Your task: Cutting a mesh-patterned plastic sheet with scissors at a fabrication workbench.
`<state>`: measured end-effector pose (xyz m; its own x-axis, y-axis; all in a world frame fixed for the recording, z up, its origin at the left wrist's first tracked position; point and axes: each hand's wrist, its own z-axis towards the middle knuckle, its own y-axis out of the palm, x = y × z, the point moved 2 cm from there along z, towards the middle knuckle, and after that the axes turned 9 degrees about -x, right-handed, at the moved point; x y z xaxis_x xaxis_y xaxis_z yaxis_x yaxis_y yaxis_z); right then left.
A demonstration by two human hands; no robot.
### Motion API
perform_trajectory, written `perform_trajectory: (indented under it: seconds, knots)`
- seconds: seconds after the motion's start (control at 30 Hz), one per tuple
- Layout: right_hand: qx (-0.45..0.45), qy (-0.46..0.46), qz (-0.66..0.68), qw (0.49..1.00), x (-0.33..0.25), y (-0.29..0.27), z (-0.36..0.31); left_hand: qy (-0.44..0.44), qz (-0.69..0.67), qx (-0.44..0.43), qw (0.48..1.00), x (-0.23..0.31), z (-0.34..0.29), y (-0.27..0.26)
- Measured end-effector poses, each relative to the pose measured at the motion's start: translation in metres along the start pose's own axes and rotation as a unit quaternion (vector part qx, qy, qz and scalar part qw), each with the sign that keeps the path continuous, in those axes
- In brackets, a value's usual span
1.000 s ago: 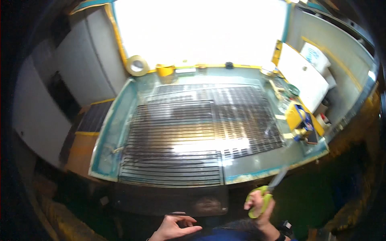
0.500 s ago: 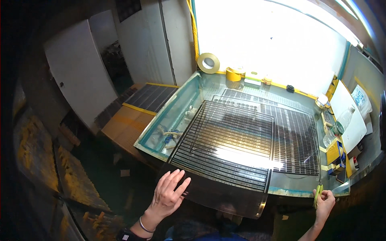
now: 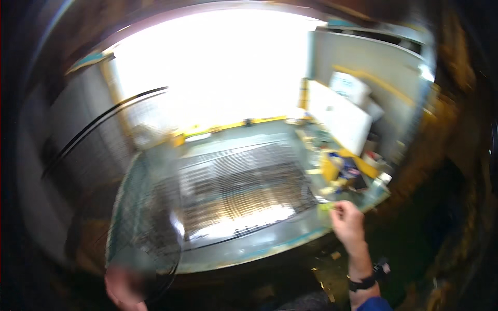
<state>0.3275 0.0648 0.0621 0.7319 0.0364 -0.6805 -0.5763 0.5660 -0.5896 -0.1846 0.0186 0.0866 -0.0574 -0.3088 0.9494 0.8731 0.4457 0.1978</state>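
My left hand (image 3: 123, 287) is at the lower left, smeared by motion. It grips the near edge of a dark, see-through film sheet (image 3: 153, 212), which stands raised and bowed over the left side of the light table (image 3: 223, 262). Another patterned film sheet (image 3: 244, 179) lies flat on the glass, with lamp glare across its near part. Over the table's front right corner, my right hand (image 3: 347, 220) pinches a green-handled tool (image 3: 326, 206). Blur hides the tool's exact kind.
A bright lit panel (image 3: 212, 67) rises behind the table. Along its foot runs a yellow ledge (image 3: 228, 124) with small items. A white board (image 3: 340, 116) leans at the right, beside yellow and blue boxes (image 3: 337, 166). Grey walls (image 3: 78, 114) stand at the left.
The striped film has come up off the glass and swung left with my left hand. My view has turned right. My right hand still holds the green-handled tool.
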Motion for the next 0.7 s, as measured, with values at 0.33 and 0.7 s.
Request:
perform_trajectory:
  seconds: [0.33, 0.7]
  knots:
    - [0.137, 0.009, -0.058, 0.989, 0.030, -0.088, 0.021, -0.108, -0.055, -0.199, 0.972, -0.027, 0.016, 0.029]
    - [0.025, 0.175, -0.252, 0.951, 0.142, -0.095, 0.137, -0.053, 0.087, -0.203, 0.974, -0.041, 0.036, 0.024]
